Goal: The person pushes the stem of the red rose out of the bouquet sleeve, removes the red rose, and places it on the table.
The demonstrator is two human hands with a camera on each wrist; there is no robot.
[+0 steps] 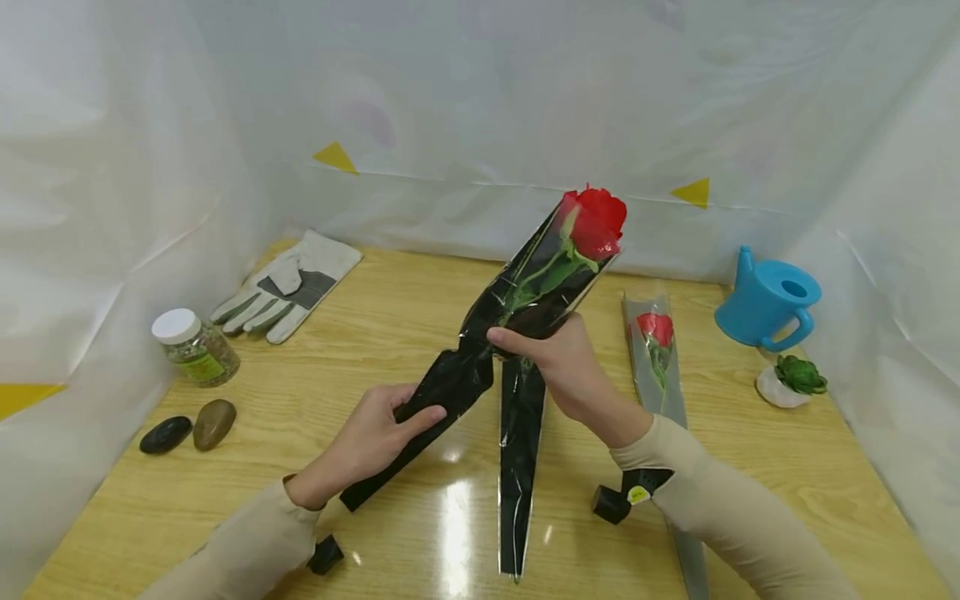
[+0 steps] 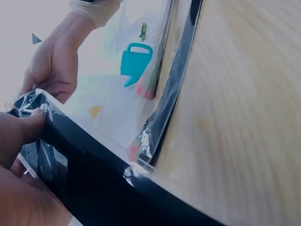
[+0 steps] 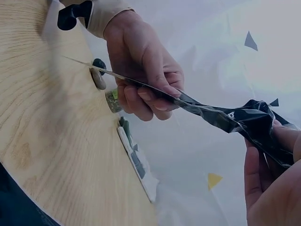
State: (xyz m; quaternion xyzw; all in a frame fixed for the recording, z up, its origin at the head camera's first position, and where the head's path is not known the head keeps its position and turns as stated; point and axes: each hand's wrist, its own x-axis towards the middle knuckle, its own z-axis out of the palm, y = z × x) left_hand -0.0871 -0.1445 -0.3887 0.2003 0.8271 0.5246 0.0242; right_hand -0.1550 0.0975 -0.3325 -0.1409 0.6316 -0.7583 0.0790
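Note:
Both hands hold a red rose [image 1: 597, 218] in a black-backed clear sleeve [image 1: 450, 385], tilted with its bloom up to the right. My left hand [image 1: 381, 435] pinches the sleeve's lower part, thumb on top. Just below the bloom, my right hand [image 1: 573, 367] grips the sleeve, where the film is bunched and creased, as the right wrist view also shows of the sleeve [image 3: 254, 120]. Under it, a second black sleeve [image 1: 519, 483] lies on the table; its upper end is hidden. To the right lies a smaller red rose [image 1: 656, 328] in a grey sleeve, partly behind my right forearm.
At the left are a work glove [image 1: 288, 283], a lidded jar [image 1: 197, 348], a black stone [image 1: 166, 435] and a brown stone [image 1: 214, 424]. A blue watering can [image 1: 772, 302] and a small potted succulent [image 1: 793, 382] stand at the right. White sheeting [image 1: 480, 100] surrounds the wooden table.

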